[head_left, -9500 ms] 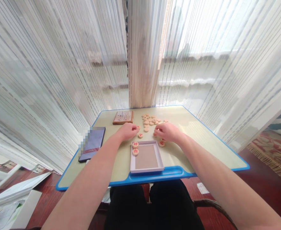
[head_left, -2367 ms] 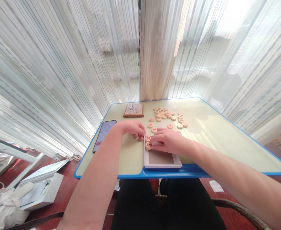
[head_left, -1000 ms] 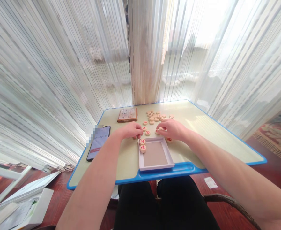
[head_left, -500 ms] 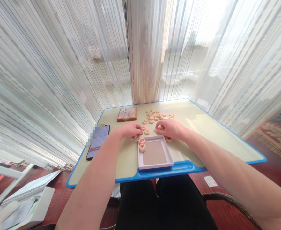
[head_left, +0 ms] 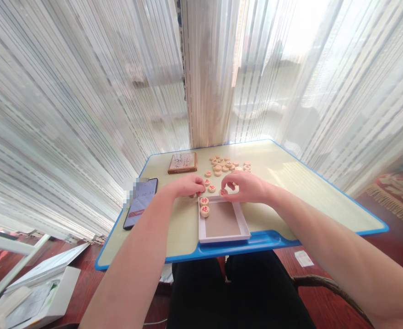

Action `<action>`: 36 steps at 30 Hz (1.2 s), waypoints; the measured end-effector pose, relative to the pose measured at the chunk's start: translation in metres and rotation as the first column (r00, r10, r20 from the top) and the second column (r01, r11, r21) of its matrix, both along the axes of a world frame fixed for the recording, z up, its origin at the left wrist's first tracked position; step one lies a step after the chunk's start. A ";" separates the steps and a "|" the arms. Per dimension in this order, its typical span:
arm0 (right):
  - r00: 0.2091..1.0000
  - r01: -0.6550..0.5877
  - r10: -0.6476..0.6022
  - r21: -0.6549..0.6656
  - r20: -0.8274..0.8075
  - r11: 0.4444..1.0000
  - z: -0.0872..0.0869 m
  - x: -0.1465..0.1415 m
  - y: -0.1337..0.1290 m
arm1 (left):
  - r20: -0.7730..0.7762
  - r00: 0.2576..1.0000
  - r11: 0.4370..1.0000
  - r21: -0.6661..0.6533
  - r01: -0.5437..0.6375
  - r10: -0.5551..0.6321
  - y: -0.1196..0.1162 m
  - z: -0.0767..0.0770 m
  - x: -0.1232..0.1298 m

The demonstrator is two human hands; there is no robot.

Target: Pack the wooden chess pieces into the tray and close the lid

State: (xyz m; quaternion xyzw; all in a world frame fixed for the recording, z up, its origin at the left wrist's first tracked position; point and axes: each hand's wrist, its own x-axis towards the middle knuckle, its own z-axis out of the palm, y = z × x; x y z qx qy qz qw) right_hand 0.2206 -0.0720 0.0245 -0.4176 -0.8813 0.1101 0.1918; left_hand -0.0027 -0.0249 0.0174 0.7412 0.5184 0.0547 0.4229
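Two discs (head_left: 204,211) sit in the tray (head_left: 222,220), right hand (head_left: 245,187) pinching another disc (head_left: 223,192), left hand (head_left: 187,185) curled, contents unclear.

2 round wooden discs (head_left: 204,211), red-lettered and face up, line the far-left end of a shallow pale tray (head_left: 223,221) at the table's (head_left: 314,196) near edge; plain and dark-lettered pieces (head_left: 225,166) cluster toward its far edge.

The left forearm (head_left: 132,246), toward the lower left of the frame, and right forearm (head_left: 318,242), toward the lower right, are bare, like the left hand (head_left: 191,185) and right hand (head_left: 247,186). Plain black trousers (head_left: 201,292) fill the bottom centre.
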 end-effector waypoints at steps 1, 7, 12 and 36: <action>0.999 -0.053 0.053 -0.028 0.007 0.998 0.002 -0.003 -0.004 | -0.004 1.000 1.000 0.008 0.001 -0.001 0.000 0.000 0.000; 0.965 -0.247 0.251 -0.058 0.075 0.967 0.001 -0.017 -0.017 | 0.015 1.000 1.000 -0.011 -0.003 0.003 -0.004 0.004 0.002; 0.970 -0.231 0.232 -0.023 0.071 0.973 0.000 -0.016 -0.017 | 0.016 1.000 1.000 -0.012 -0.002 0.003 -0.004 0.004 0.002; 0.951 -0.296 0.304 -0.127 0.052 0.947 0.000 -0.023 -0.023 | -0.011 1.000 0.999 0.033 0.009 -0.008 0.000 -0.002 0.000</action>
